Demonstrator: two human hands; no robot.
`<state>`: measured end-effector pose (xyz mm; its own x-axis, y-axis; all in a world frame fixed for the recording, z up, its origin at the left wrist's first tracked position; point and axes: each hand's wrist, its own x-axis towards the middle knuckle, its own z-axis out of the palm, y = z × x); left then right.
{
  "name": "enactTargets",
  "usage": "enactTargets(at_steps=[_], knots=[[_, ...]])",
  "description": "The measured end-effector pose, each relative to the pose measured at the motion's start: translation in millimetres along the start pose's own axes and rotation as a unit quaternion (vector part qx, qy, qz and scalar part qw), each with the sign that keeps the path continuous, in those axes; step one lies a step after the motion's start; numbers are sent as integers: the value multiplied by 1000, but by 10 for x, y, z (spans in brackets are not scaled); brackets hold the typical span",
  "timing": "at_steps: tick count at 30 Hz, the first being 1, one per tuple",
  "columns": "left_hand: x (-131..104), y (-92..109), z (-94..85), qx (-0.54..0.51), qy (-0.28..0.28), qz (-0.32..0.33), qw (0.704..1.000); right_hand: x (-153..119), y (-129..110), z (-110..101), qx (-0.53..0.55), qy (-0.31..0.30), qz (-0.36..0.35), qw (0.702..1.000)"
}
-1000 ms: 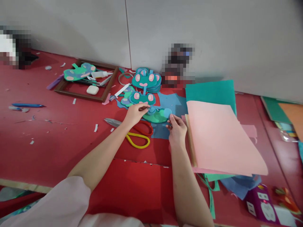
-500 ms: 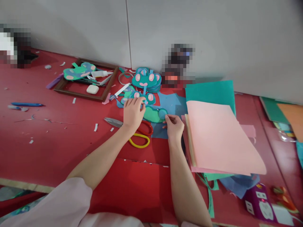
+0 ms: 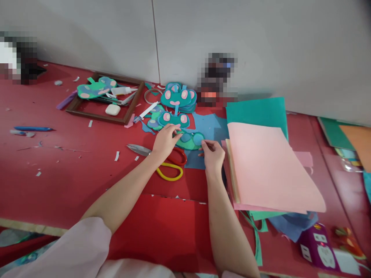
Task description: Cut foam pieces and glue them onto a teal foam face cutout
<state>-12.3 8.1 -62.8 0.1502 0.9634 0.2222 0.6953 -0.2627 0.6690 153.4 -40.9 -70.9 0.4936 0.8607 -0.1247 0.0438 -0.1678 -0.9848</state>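
Observation:
A green felt cutout (image 3: 191, 145) with a darker teal border lies in front of me. One blue felt circle (image 3: 198, 138) sits on its right end, and a second blue circle (image 3: 186, 137) is at its left part. My left hand (image 3: 165, 142) pinches at the edge of that second circle, its fingertips partly hiding the cutout's left end. With thumb and finger, my right hand (image 3: 213, 154) grips the cutout's right edge. Scissors (image 3: 170, 171) with red and yellow handles lie under my left wrist. Just beyond is a finished-looking teal frog face (image 3: 174, 119) with pink eyes.
More frog faces (image 3: 178, 98) are piled behind. A wooden frame (image 3: 101, 117) with glue and tools stands back left. Pink sheets (image 3: 272, 166) over teal ones lie at right. Blue felt (image 3: 211, 123) is under the cutout. A purple socket block (image 3: 319, 247) is at front right.
My left hand has moved down and slightly right, bringing the second blue circle from above the frog face onto the green cutout. My right hand has stayed at the cutout's right edge.

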Motion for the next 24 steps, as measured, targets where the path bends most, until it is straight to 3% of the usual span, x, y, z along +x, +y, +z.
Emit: enactTargets(at_steps=[6,15,20,24], knots=[[13,-17,38,1,-55,14,998,1,8,2,4,6,-3,1000],[27,16,3,-63,-50,-50,995,11,28,18,21,36,-9,999],[-12,54,-20,-10,-6,-101,995,-12,-31,34,-15,22,-16,1000],[-33,76,-38,28,-26,-108,993,-24,-72,37,-60,17,-27,998]])
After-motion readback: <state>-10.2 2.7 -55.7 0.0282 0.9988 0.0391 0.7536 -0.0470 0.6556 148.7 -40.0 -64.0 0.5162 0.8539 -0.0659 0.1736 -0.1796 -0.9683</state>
